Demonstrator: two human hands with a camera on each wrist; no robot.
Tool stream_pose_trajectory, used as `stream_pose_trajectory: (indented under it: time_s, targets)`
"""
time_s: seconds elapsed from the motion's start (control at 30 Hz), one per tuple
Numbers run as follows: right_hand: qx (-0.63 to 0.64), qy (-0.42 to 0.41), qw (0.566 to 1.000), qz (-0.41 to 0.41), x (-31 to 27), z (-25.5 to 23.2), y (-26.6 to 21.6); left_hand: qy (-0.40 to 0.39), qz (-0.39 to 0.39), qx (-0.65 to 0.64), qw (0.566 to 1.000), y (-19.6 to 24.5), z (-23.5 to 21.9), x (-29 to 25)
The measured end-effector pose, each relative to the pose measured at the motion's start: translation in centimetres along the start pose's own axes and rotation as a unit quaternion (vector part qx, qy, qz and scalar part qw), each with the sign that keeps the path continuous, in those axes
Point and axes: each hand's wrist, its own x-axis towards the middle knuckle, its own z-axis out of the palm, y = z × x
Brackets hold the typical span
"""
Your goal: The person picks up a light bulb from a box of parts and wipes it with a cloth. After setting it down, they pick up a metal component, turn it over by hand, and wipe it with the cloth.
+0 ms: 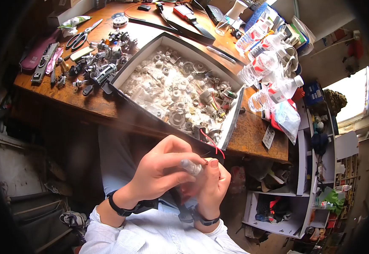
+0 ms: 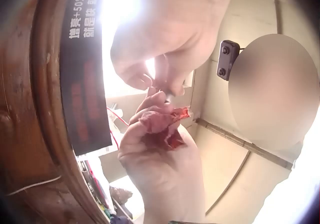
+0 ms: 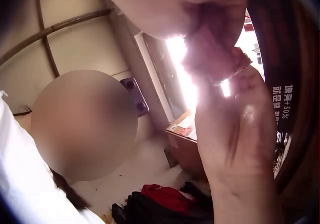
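Just in front of the box, both hands meet above the lap. My left hand (image 1: 157, 171) pinches a small clear bulb-like piece (image 1: 192, 167) with a bluish-grey end between thumb and forefinger. My right hand (image 1: 213, 184) is at the other end of it, thumb raised and fingers curled. A crumpled translucent red piece of plastic (image 2: 183, 113) sits in the right hand, its edges sticking out of the palm in the left wrist view. In the right wrist view the fingers (image 3: 247, 114) of the left hand overlap the right hand, and the bulb-like piece is mostly hidden.
A shallow black-edged box (image 1: 121, 67) full of small metal and glass parts stands at the table's front edge. Thin red wires (image 1: 212, 140) hang over its near corner. Left lie a heap of metal bulb bases (image 1: 108, 59) and scissors (image 1: 83, 36); right, several plastic bottles (image 1: 273, 93).
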Motion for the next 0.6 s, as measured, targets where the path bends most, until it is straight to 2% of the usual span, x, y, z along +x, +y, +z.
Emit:
stream_pose_trajectory:
  time_s: [0.03, 0.07, 0.1, 0.13, 0.2, 0.3, 0.33, 0.4, 0.5, 0.6]
  targets:
    - [-0.017, 0.024, 0.999, -0.024, -0.1, 0.1, 0.0, 0.007, 0.008, -0.003, 1.000, 0.0, 0.1, -0.1]
    - [-0.034, 0.047, 0.997, -0.048, 0.0, 0.1, -0.1, 0.046, -0.021, -0.073, 0.996, -0.1, 0.2, -0.4]
    - [-0.002, 0.060, 0.998, -0.029, -0.4, 0.4, -0.6, 0.085, -0.054, -0.142, 0.985, 0.0, 0.3, -0.9]
    - [0.002, 0.082, 0.995, -0.049, -0.3, 0.3, -0.7, 0.112, -0.039, -0.247, 0.962, -0.1, 0.5, -0.8]
    - [0.031, 0.127, 0.986, -0.108, 0.1, 0.3, -0.3, 0.102, -0.057, -0.249, 0.962, 0.0, 0.3, -1.0]
    - [-0.081, 0.135, 0.937, -0.310, 1.0, 2.0, -0.1, 0.082, -0.078, -0.191, 0.975, 0.0, 0.7, -1.5]
    - [-0.180, 0.051, 0.915, -0.358, 1.4, 1.2, 0.2, 0.080, -0.063, -0.129, 0.986, 0.1, 0.8, -1.6]
    - [-0.152, -0.006, 0.940, -0.305, 1.2, 2.4, 0.0, 0.104, -0.023, -0.046, 0.993, 0.3, 1.1, -1.3]
    - [-0.142, -0.030, 0.946, -0.289, 0.8, 2.9, -0.8, 0.116, 0.013, -0.050, 0.992, 0.6, 0.9, -1.7]
    - [-0.157, -0.037, 0.958, -0.237, 0.4, 2.5, -1.1, 0.119, 0.003, -0.058, 0.991, 0.4, 0.8, -2.1]
